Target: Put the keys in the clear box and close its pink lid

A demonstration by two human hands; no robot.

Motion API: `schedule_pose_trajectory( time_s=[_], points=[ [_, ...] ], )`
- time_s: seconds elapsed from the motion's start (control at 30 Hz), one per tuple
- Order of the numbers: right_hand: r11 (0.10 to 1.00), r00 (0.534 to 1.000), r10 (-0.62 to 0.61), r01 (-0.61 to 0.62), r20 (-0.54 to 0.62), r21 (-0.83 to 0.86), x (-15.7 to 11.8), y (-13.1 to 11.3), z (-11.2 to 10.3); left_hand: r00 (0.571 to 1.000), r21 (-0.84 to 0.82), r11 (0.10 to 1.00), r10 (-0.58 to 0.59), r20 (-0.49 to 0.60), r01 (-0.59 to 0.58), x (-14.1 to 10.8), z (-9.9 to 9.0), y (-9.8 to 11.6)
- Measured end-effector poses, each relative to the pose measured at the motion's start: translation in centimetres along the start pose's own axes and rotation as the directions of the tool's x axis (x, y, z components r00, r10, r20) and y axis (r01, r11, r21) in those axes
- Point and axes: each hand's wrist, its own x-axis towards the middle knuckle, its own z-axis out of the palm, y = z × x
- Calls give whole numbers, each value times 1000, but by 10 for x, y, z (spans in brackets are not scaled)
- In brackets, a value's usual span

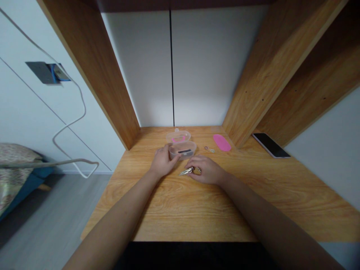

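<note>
My left hand (163, 161) is closed on the left end of a small clear plastic case (191, 146), its thumb along the near side. The hinged lid (170, 136) stands open at the back, with a pink outline on it. Inside the case lies a thin dark tool (184, 151), too small to name. Just in front and to the right, my right hand (206, 169) grips small shiny metal scissors (186, 171). Their blades point left and a loop of the handle shows below the fingers.
A pink oval piece (222, 142) lies at the back right of the wooden desk (194, 213). Near it are small metal bits, perhaps a key ring (209, 149). A phone (270, 145) lies farther right. Wooden side panels (95, 75) flank the desk, and a white cable (81, 93) hangs at left.
</note>
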Motion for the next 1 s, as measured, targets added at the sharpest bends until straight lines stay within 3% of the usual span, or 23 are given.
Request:
schedule_pose_trajectory(
  time_s=[0.33, 0.83, 1.0],
  points=[
    [997, 999, -2, 5, -42, 78, -2, 8, 6, 1000, 10, 1000, 6, -15, -6, 0, 1, -1],
    [999, 998, -26, 28, -56, 37, 0, 12, 11, 1000, -1, 1000, 7, -9, -7, 0, 2, -1],
    [999, 989, -36, 41, -143, 31, 0, 6, 6, 1000, -16, 1000, 3, -1, -3, 0, 0, 0]
  ],
)
